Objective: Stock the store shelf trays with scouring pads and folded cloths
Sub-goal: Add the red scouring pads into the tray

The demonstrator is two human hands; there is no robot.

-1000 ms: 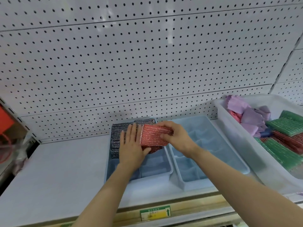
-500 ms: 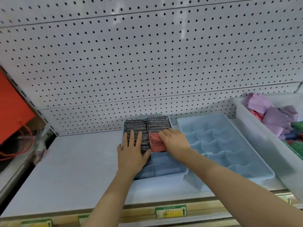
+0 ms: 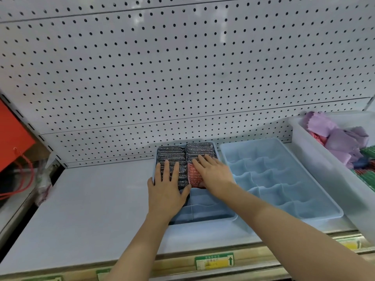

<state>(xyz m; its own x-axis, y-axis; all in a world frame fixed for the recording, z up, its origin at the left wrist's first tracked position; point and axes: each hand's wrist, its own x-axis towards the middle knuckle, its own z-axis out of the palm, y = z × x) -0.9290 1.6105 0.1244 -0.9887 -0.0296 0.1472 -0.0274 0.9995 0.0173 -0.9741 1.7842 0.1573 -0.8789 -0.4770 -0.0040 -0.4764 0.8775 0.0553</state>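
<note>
A light blue divided tray (image 3: 211,213) stands on the white shelf. Its rear compartments hold two rows of dark grey scouring pads (image 3: 172,157). A red scouring pad (image 3: 193,175) stands in the right row, in front of the grey ones. My left hand (image 3: 167,187) lies flat with straight fingers on the left row of grey pads. My right hand (image 3: 213,173) presses flat on the red pad and the grey pads behind it. A second light blue divided tray (image 3: 284,179) to the right holds nothing.
A clear plastic bin (image 3: 316,159) at the far right holds purple folded cloths (image 3: 334,138) and green and red pads (image 3: 367,175). A pegboard wall (image 3: 182,78) backs the shelf. An orange box (image 3: 12,134) and red cords sit at the left. A price label (image 3: 214,260) marks the shelf's front rail.
My right hand has set the red pad down into the right row and flattened over it. My left hand stays on the grey pads. The camera has shifted left.
</note>
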